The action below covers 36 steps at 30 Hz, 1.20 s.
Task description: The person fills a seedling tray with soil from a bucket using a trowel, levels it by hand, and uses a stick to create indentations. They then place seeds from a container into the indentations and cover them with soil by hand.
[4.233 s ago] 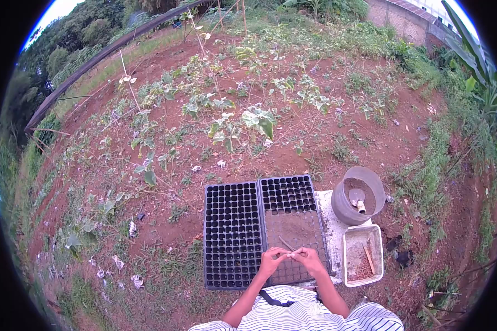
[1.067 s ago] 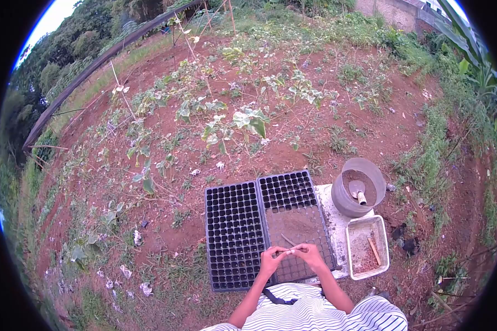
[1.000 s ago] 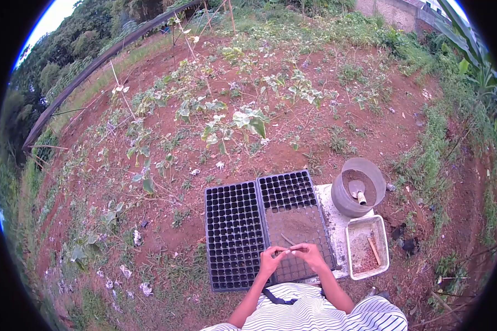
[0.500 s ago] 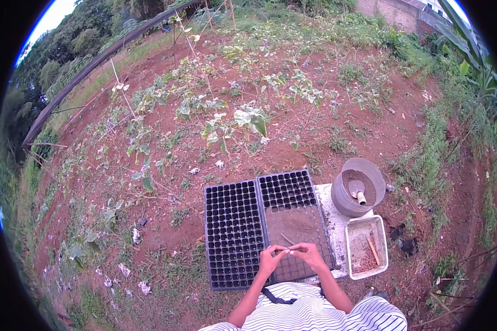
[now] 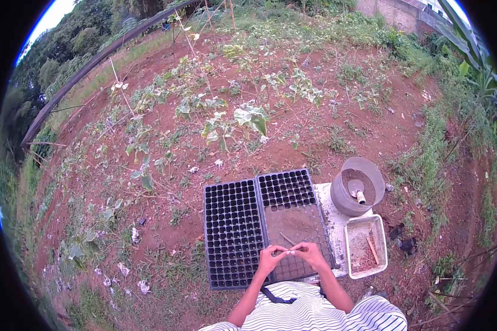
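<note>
My left hand (image 5: 272, 257) and my right hand (image 5: 309, 255) meet at the fingertips over the near part of the right seedling tray (image 5: 292, 220). Both are pinched; whatever lies between the fingertips is too small to make out. Soil fills the middle and near cells of that tray, while its far cells show dark. A thin stick (image 5: 286, 238) lies on the soil just beyond my fingers. Beside it on the left is a second black tray (image 5: 233, 220) with unfilled cells.
A round tub (image 5: 345, 201) of soil holds a trowel (image 5: 358, 190). Nearer, a white rectangular basin (image 5: 349, 248) contains small reddish grains and a wooden strip (image 5: 373, 250). A pale board (image 5: 327, 204) lies beneath. Leafy plants (image 5: 251, 117) grow on the red ground beyond.
</note>
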Motion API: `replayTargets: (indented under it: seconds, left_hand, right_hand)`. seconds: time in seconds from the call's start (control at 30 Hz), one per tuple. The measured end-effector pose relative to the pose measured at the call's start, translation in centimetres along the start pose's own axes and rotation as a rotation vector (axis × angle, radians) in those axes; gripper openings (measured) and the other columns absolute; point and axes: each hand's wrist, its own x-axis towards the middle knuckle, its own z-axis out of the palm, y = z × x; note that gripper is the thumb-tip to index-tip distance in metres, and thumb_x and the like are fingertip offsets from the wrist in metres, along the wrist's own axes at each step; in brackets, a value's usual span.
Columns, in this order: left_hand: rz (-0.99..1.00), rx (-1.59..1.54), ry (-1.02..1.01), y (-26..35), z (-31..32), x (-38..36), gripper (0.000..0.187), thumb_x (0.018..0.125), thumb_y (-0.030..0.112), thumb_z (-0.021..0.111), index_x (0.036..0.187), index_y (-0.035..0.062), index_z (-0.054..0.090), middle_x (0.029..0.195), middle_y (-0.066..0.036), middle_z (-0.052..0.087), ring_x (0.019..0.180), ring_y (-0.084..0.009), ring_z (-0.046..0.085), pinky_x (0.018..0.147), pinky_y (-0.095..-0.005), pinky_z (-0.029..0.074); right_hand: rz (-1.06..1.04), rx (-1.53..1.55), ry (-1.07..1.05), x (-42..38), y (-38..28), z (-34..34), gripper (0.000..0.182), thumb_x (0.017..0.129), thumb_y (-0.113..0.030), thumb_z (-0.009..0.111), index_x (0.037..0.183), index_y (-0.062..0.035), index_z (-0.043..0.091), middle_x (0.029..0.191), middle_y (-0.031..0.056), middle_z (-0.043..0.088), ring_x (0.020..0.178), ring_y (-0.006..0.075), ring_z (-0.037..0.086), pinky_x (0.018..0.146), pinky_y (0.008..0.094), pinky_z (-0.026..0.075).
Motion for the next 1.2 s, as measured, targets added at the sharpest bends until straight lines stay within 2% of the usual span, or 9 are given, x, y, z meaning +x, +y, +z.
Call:
replayTargets:
  seconds: [0.27, 0.33, 0.37, 0.43, 0.53, 0.87, 1.0, 1.07, 1.2]
  left_hand:
    - [-0.065, -0.037, -0.005, 1.3, 0.0, 0.0, 0.017, 0.078, 0.017, 0.079, 0.088, 0.0042, 0.075, 0.074, 0.002, 0.065, 0.067, -0.0062, 0.051, 0.062, -0.0235, 0.041]
    - [-0.182, -0.061, -0.021, 0.6, -0.1, 0.1, 0.017, 0.079, 0.019, 0.078, 0.087, 0.0054, 0.074, 0.079, -0.001, 0.070, 0.073, -0.0059, 0.059, 0.074, -0.0255, 0.047]
    - [-0.184, -0.061, -0.020, 0.3, -0.1, 0.1, 0.017, 0.079, 0.019, 0.078, 0.087, 0.0054, 0.074, 0.079, -0.001, 0.070, 0.073, -0.0059, 0.059, 0.074, -0.0255, 0.047]
    - [-0.214, -0.083, -0.053, 0.1, -0.1, 0.2, 0.018, 0.081, 0.019, 0.077, 0.090, 0.0043, 0.073, 0.079, 0.001, 0.069, 0.073, -0.0043, 0.058, 0.065, -0.0222, 0.045]
    - [-0.230, -0.283, -0.055, 0.0, 0.0, 0.0, 0.019, 0.083, 0.018, 0.075, 0.093, 0.0021, 0.071, 0.079, 0.001, 0.068, 0.073, -0.0041, 0.058, 0.064, -0.0207, 0.044]
    - [-0.265, -0.339, -0.053, -1.1, 0.4, 0.2, 0.020, 0.085, 0.019, 0.074, 0.094, 0.0018, 0.071, 0.082, 0.000, 0.068, 0.075, -0.0047, 0.058, 0.067, -0.0205, 0.044]
    - [-0.235, -0.238, -0.034, -0.3, 0.2, 0.1, 0.018, 0.085, 0.019, 0.074, 0.093, 0.0028, 0.072, 0.078, 0.002, 0.065, 0.070, -0.0043, 0.051, 0.064, -0.0223, 0.041]
    - [-0.212, -0.208, -0.047, -0.8, 0.1, 0.1, 0.018, 0.085, 0.018, 0.074, 0.092, 0.0014, 0.071, 0.075, 0.003, 0.063, 0.068, -0.0031, 0.051, 0.061, -0.0199, 0.040]
    - [-0.142, -0.009, -0.011, -0.2, -0.4, -0.1, 0.021, 0.082, 0.022, 0.076, 0.087, 0.0022, 0.071, 0.073, 0.000, 0.063, 0.067, -0.0063, 0.051, 0.061, -0.0242, 0.041]
  right_hand:
    - [0.035, 0.037, 0.000, -0.2, -0.9, 0.3, 0.025, 0.079, -0.010, 0.079, 0.100, 0.0000, 0.069, 0.095, 0.0059, 0.071, 0.087, 0.0110, 0.065, 0.078, 0.0255, 0.051]
    - [0.032, 0.048, -0.006, 0.1, -0.5, 0.4, 0.026, 0.078, -0.010, 0.079, 0.101, -0.0002, 0.069, 0.095, 0.0057, 0.071, 0.087, 0.0110, 0.065, 0.078, 0.0256, 0.051]
    - [0.029, 0.043, -0.010, 0.2, -0.3, 0.5, 0.027, 0.078, -0.010, 0.079, 0.101, -0.0003, 0.069, 0.095, 0.0055, 0.071, 0.087, 0.0108, 0.065, 0.078, 0.0254, 0.051]
    - [0.029, 0.038, -0.016, 0.2, -0.3, 0.7, 0.027, 0.078, -0.010, 0.079, 0.101, -0.0004, 0.069, 0.095, 0.0053, 0.071, 0.087, 0.0107, 0.065, 0.078, 0.0251, 0.051]
    - [0.025, 0.055, -0.013, 0.3, -0.3, 0.9, 0.027, 0.078, -0.009, 0.079, 0.101, -0.0005, 0.069, 0.095, 0.0051, 0.071, 0.087, 0.0102, 0.065, 0.077, 0.0243, 0.050]
    - [-0.055, 0.009, -0.013, 0.6, -0.2, 0.7, 0.020, 0.082, -0.008, 0.075, 0.098, 0.0010, 0.069, 0.091, 0.0059, 0.071, 0.085, 0.0101, 0.066, 0.075, 0.0238, 0.051]
    - [-0.004, 0.019, -0.006, 0.5, -0.5, 0.8, 0.020, 0.082, -0.010, 0.075, 0.098, 0.0010, 0.068, 0.092, 0.0060, 0.070, 0.084, 0.0095, 0.064, 0.075, 0.0240, 0.050]
    - [0.001, 0.008, -0.001, 0.4, -0.3, 1.0, 0.020, 0.083, -0.011, 0.075, 0.097, 0.0012, 0.068, 0.091, 0.0059, 0.070, 0.084, 0.0095, 0.064, 0.074, 0.0237, 0.050]
    - [-0.004, 0.032, 0.008, 0.7, -0.4, 1.1, 0.020, 0.082, -0.010, 0.074, 0.097, 0.0016, 0.068, 0.090, 0.0063, 0.070, 0.084, 0.0097, 0.064, 0.074, 0.0231, 0.049]
